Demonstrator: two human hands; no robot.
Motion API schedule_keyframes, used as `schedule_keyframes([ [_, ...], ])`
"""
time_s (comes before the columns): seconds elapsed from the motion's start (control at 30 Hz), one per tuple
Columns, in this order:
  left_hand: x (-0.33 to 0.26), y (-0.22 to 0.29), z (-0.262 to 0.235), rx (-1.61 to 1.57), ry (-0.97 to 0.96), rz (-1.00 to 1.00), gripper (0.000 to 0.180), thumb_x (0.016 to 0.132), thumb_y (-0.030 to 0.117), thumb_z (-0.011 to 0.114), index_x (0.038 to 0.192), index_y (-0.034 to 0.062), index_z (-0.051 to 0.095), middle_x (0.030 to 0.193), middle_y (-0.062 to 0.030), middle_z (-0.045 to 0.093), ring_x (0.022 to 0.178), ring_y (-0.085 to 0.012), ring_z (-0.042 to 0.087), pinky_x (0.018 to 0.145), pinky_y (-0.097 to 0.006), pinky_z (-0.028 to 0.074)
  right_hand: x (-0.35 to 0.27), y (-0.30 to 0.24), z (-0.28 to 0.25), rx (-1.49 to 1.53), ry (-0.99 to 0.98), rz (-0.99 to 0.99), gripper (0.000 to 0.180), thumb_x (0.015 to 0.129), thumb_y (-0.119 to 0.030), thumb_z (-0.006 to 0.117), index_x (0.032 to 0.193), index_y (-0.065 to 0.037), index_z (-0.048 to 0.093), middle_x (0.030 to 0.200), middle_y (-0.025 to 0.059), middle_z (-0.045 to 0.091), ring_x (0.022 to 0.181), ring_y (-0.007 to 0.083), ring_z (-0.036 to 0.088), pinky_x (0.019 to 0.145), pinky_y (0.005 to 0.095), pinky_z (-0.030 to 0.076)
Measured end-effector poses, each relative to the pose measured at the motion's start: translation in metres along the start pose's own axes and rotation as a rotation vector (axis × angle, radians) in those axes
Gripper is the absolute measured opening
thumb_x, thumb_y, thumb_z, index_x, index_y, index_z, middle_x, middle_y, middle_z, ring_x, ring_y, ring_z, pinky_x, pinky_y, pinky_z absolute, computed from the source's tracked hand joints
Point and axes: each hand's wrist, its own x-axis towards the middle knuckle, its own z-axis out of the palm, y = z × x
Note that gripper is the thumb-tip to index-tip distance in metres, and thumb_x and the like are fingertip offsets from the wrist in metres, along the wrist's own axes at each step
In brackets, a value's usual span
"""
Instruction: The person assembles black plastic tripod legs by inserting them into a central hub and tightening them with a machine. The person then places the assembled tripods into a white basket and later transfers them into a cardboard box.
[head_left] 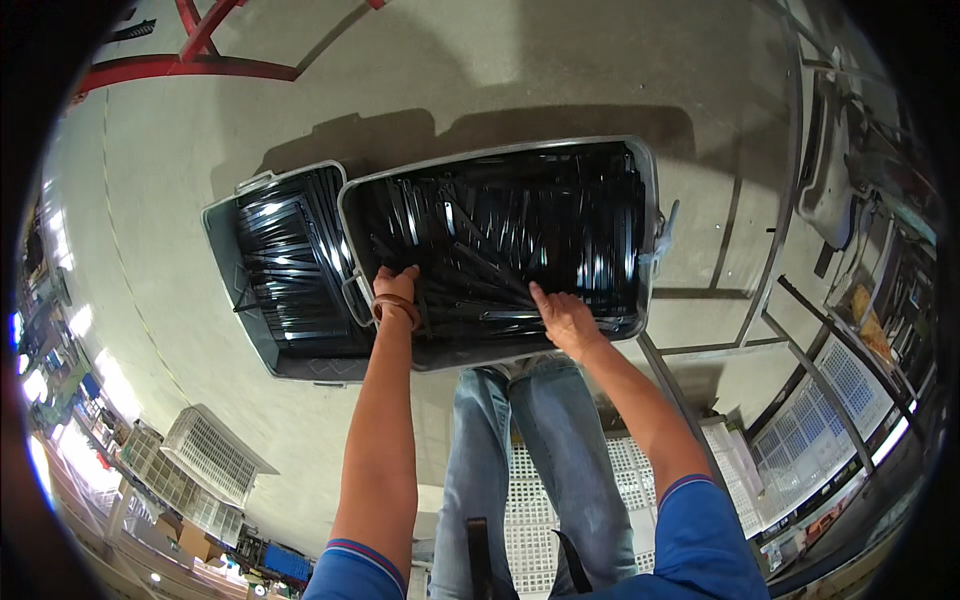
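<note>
A large grey bin (648,215) in front of me holds many long, thin, glossy black strips (500,205). Most lie side by side, while several cross the others at a slant. My left hand (396,285), with a brown band at the wrist, is closed at the bin's near left part around black strip ends. Further right, my right hand (568,318) reaches over the near edge, thumb and finger closed at the end of slanted black strips (490,262). Its other fingers are curled and partly hidden.
A second grey bin (222,245) of similar strips stands against the left side of the first. Red metal legs (190,66) stand at the far left. Metal frame bars (700,294) run along the right. White perforated crates (210,450) sit at the lower left.
</note>
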Motion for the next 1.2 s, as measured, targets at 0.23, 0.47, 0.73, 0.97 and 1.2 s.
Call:
schedule_keyframes([
  [0.23,-0.038,0.037,-0.007,-0.298,-0.103,0.109,0.016,0.079,0.008,0.068,0.091,0.0094,0.058,0.086,-0.0002,0.062,0.081,-0.0151,0.058,0.065,-0.031,0.047,-0.03,0.028,-0.061,0.141,-0.108,-0.072,0.047,0.057,-0.015,0.077,0.097,-0.006,0.054,0.092,0.0078,0.056,0.092,0.026,0.057,0.081,0.0365,0.047],
  [0.47,-0.025,0.034,-0.04,-0.427,-0.286,-0.047,0.025,0.084,0.003,0.061,0.108,0.009,0.06,0.103,-0.0006,0.066,0.092,-0.0164,0.061,0.075,-0.03,0.048,-0.066,0.04,-0.107,0.27,0.019,0.114,0.037,0.058,-0.008,0.074,0.089,-0.005,0.054,0.088,0.0094,0.054,0.082,0.0299,0.057,0.068,0.0393,0.049],
  [0.73,-0.021,-0.009,-0.013,0.274,0.088,0.421,0.051,0.088,0.023,0.063,0.127,-0.0021,0.041,0.119,-0.0233,0.05,0.109,-0.0383,0.052,0.092,-0.042,0.042,-0.013,0.011,-0.063,0.546,0.311,0.545,0.03,0.066,-0.013,0.069,0.092,-0.006,0.056,0.078,0.0171,0.058,0.075,0.038,0.06,0.064,0.0426,0.048],
  [0.97,-0.073,0.042,0.039,0.422,0.14,0.358,0.087,0.071,0.05,0.075,0.135,0.0029,0.038,0.128,-0.0207,0.04,0.118,-0.0395,0.044,0.097,-0.046,0.04,0.033,-0.038,0.02,0.342,0.235,0.69,0.041,0.07,-0.016,0.073,0.102,-0.004,0.051,0.099,0.0147,0.05,0.096,0.0354,0.052,0.078,0.044,0.047],
  [1.2,-0.077,0.055,0.033,0.349,0.135,0.146,0.106,0.059,0.068,0.074,0.132,-0.0014,0.042,0.13,-0.0226,0.039,0.12,-0.0402,0.043,0.096,-0.048,0.041,0.015,-0.033,-0.025,0.268,0.444,0.692,0.076,0.069,-0.023,0.078,0.132,-0.003,0.04,0.124,0.0187,0.046,0.112,0.0359,0.045,0.093,0.045,0.038],
])
